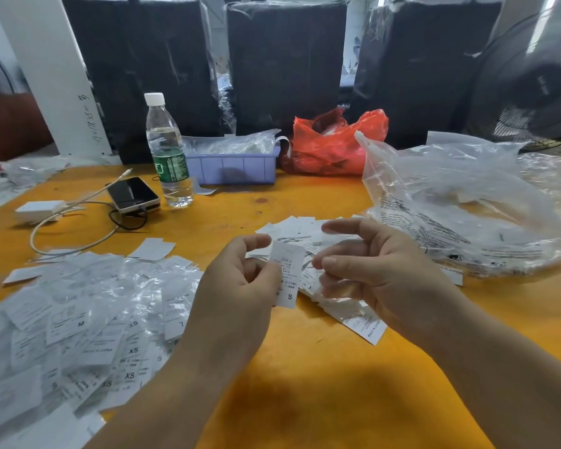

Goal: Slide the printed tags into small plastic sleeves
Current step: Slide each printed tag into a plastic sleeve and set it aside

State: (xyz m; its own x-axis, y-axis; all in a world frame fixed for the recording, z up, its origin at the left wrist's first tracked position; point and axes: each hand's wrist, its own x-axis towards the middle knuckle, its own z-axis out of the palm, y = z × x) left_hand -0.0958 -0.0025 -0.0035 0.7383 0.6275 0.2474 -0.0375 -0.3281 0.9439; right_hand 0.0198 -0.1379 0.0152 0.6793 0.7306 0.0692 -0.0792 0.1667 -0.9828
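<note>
**Feeding one "S" tag toward its sleeve**

Holding a single printed tag [287, 275] upright above the yellow table [305, 384], the left hand [240, 286] pinches it along its left edge, thumb and curled fingers closed on the paper, with the "S" size mark at the lower end. The right hand [373, 270] sits just beside the tag's right edge, fingers loosely curled and forefinger stretched forward. Something thin and glossy seems to lie among those fingers, perhaps a sleeve, but I cannot tell whether it is actually gripped.

From the head view, the only one given, loose tags [305, 228] lie scattered beyond the hands, and a heap of sleeved tags [88, 319] marked XS, M, L and S spreads across the table's left side. A big crumpled clear bag [450, 215] rests to the right. Behind are a water bottle [169, 150], a phone [133, 194] on its cable, a lilac tray [237, 168] and a red bag [334, 144].

To do this step well, I judge the sleeve mouth should be opened by rubbing its two films apart, then the tag led in by a short edge, kept flat and square. A pinch near the trailing end leaves the leading corners free to enter without buckling. The film looks clingy, so a steady push will likely serve better than a quick jab.
</note>
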